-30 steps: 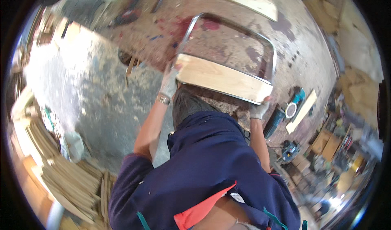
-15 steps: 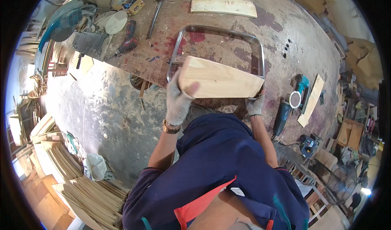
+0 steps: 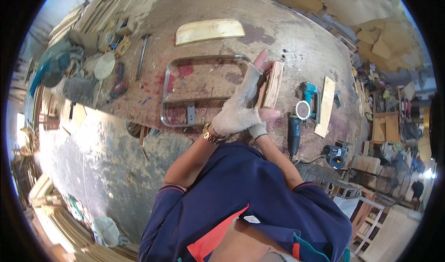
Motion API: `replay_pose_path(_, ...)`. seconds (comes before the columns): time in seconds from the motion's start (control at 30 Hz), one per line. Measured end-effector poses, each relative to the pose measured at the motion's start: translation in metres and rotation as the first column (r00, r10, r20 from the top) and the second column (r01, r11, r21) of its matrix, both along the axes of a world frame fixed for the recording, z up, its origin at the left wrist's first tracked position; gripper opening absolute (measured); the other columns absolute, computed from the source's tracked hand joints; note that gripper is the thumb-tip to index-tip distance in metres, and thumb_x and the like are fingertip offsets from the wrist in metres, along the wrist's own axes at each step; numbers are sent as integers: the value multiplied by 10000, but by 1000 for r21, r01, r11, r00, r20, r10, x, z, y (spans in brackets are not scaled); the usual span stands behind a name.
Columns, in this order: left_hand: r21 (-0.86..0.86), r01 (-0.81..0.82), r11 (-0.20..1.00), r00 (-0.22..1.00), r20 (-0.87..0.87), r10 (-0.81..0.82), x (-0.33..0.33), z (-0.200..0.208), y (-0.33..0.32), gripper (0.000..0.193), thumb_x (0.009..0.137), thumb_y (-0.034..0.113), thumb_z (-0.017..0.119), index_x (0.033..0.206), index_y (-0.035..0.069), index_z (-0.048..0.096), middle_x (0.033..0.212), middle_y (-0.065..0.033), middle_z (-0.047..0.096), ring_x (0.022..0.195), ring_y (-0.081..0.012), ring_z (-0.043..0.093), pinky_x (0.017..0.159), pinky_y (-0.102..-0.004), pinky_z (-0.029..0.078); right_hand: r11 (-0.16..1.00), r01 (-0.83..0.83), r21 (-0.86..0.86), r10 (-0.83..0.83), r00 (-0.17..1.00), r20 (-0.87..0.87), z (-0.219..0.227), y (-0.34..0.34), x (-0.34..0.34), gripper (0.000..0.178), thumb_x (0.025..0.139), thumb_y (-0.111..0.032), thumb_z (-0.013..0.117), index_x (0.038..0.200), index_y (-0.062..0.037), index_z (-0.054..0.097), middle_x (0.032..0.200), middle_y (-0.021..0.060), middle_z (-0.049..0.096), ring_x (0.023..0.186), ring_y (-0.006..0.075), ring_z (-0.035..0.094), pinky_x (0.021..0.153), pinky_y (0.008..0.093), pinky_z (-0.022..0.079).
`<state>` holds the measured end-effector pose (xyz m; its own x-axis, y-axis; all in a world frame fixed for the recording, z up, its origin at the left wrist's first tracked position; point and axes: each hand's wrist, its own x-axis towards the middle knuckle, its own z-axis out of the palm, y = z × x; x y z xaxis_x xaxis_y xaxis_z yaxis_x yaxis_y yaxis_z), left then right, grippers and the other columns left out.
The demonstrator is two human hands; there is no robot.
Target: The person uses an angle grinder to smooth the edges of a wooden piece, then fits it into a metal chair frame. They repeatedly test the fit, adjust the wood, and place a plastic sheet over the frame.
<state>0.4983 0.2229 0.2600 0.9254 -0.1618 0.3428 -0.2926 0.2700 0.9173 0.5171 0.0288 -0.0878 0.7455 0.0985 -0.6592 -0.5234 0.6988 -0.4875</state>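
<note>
The wooden board stands tilted nearly on edge above the counter, its layered narrow side facing up, to the right of a rounded metal frame. The gloved left hand is spread wide, bare fingertips beside the board's far end and thumb by its near end; how firmly it presses, if at all, is hard to judge. The right hand, also gloved, is mostly hidden behind the left, near the board's lower end, so I cannot tell how far it is closed or what it grips. Beyond the frame lies a pale board with a curved edge; to its left are a hammer and a red and black drill. A teal power tool and a narrow wood strip lie to the right.
</note>
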Motion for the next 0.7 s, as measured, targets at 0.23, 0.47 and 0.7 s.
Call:
replay_pose_path(0.23,-31,-191,981,982,-7,191,100,2,-32,839,844,340,815,1514,45,405,1404,-175,537,1245,-236,561,1032,-364,492,1000,20,-8,-20,999,-31,6,-3,-6,327,1022,-352,557,1150,-59,628,784,113,659,638,229,625,728,450,582)
replay_pose_path(0.47,-99,-156,983,959,-256,126,191,-28,-19,562,930,351,747,1361,88,501,1076,-8,622,949,-88,601,788,-272,501,999,-2,49,1,1000,21,12,-3,-8,343,1015,-340,576,1152,-28,611,787,133,656,648,242,633,720,466,587)
replay_pose_path(0.7,-236,-133,963,976,-198,86,186,-34,-10,758,920,282,729,1529,64,333,1196,-98,580,1034,-202,662,823,-323,559,997,-75,7,75,997,35,13,-4,-5,390,1008,-382,598,1200,-43,580,826,163,685,710,298,681,742,466,598)
